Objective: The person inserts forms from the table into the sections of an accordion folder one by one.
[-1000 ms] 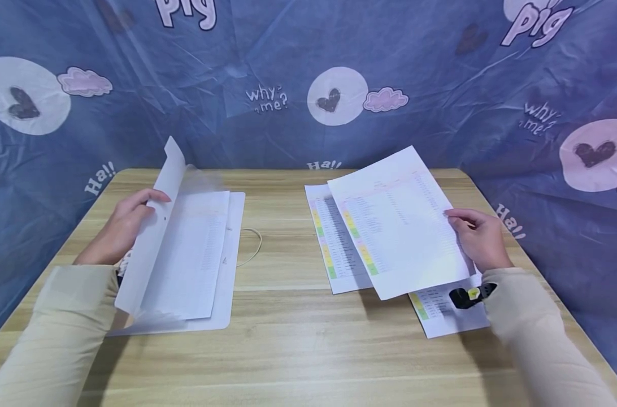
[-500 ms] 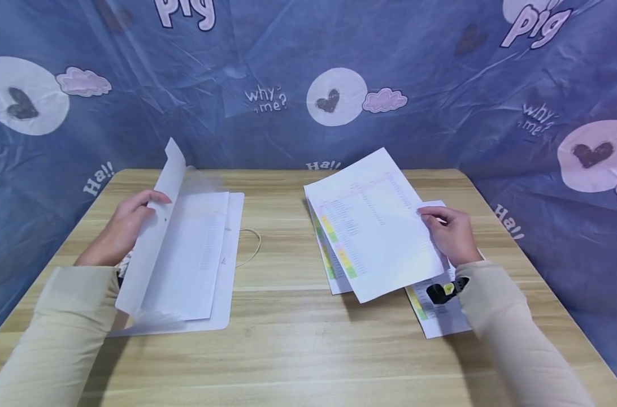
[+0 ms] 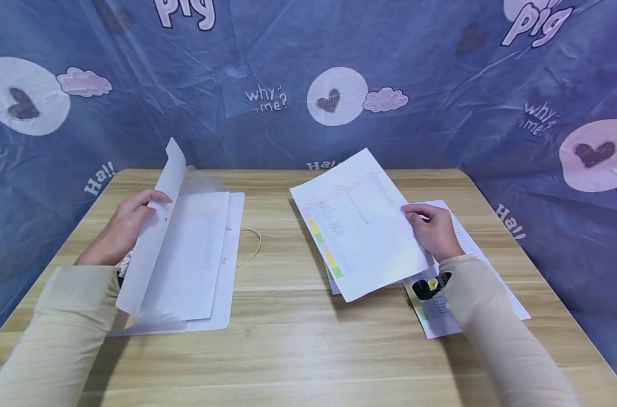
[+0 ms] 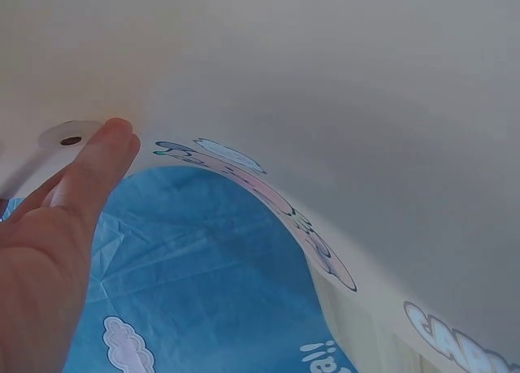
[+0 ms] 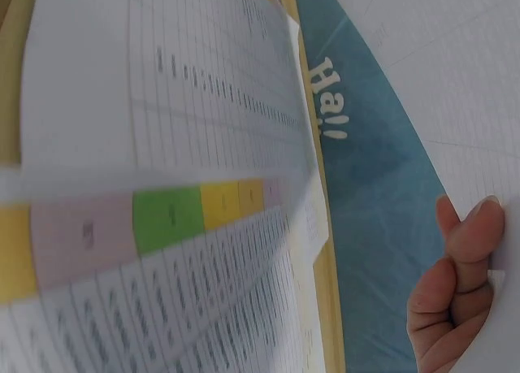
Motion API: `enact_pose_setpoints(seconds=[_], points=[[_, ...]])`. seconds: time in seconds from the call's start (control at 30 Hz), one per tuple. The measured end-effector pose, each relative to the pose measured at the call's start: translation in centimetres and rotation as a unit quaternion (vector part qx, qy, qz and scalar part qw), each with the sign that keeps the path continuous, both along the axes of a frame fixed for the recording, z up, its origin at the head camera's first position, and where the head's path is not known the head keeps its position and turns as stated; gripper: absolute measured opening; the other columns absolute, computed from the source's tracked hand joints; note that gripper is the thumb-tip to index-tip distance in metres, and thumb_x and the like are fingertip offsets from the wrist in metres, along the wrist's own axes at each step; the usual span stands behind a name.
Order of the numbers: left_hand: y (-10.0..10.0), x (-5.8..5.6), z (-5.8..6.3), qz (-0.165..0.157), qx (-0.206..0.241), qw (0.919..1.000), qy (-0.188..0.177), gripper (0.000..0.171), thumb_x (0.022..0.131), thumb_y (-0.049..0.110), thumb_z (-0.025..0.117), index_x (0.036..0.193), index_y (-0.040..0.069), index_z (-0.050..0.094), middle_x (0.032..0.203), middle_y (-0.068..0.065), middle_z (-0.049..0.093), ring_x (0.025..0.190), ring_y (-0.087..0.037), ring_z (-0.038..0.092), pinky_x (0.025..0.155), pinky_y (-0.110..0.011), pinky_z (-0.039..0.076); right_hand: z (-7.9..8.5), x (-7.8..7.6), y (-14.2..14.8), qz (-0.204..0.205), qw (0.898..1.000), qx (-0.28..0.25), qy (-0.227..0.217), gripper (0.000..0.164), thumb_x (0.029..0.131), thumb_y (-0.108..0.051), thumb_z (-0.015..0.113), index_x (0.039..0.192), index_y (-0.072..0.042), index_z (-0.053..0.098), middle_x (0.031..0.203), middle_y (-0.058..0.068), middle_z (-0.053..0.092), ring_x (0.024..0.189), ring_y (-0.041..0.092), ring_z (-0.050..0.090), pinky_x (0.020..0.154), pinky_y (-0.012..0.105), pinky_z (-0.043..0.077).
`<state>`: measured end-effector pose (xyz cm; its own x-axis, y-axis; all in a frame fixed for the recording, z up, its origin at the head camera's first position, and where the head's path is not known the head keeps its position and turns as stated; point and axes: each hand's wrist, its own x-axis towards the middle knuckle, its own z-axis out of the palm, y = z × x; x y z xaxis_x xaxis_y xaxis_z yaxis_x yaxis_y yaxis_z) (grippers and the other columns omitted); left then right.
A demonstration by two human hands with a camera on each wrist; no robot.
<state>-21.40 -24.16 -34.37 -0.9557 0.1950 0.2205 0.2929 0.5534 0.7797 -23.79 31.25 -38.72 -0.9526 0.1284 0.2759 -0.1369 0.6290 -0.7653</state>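
Note:
A white document folder point(image 3: 231, 271) lies at the left with its cover lifted and curling back. My left hand point(image 3: 122, 223) holds that cover by its left side, fingertips over the inner face. Up close in the left wrist view, a finger lies along the cover point(image 4: 325, 88) beside a punched hole with a ring. White paper point(image 3: 191, 254) lies inside the folder. At the right, my right hand point(image 3: 433, 229) pinches the right edge of a printed sheet point(image 3: 359, 232) with colored cells down one side. This sheet is held tilted above other printed sheets point(image 3: 473, 265), partly covering them.
A thin elastic cord point(image 3: 259, 243) loops out from the folder's right side onto the wooden table point(image 3: 278, 350). Blue printed cloth point(image 3: 288, 51) hangs behind and along the sides of the table. A black wrist strap point(image 3: 428, 288) sits on the right wrist.
My right hand has moved left with the printed sheet, covering more of the left sheet beneath and uncovering more of the right one. My left hand and the folder have stayed put.

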Motion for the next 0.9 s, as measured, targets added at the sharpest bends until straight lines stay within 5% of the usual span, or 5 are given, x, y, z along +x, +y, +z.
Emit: enact_pose_setpoints(seconds=[0.9], points=[[0.2,-0.1,-0.1,0.002,0.016,0.9998,-0.012,0.034,0.093,0.002,0.022,0.117,-0.003,0.046,0.117,-0.009,0.043,0.092,-0.011,0.043,0.07,-0.019,0.04,-0.6,-2.0,-5.4,0.055,0.997,-0.041,-0.028,0.021,0.092,-0.007,0.057,0.108,-0.005,0.07,0.116,0.013,0.064,0.102,0.017,0.054,0.076,0.015,0.042]])
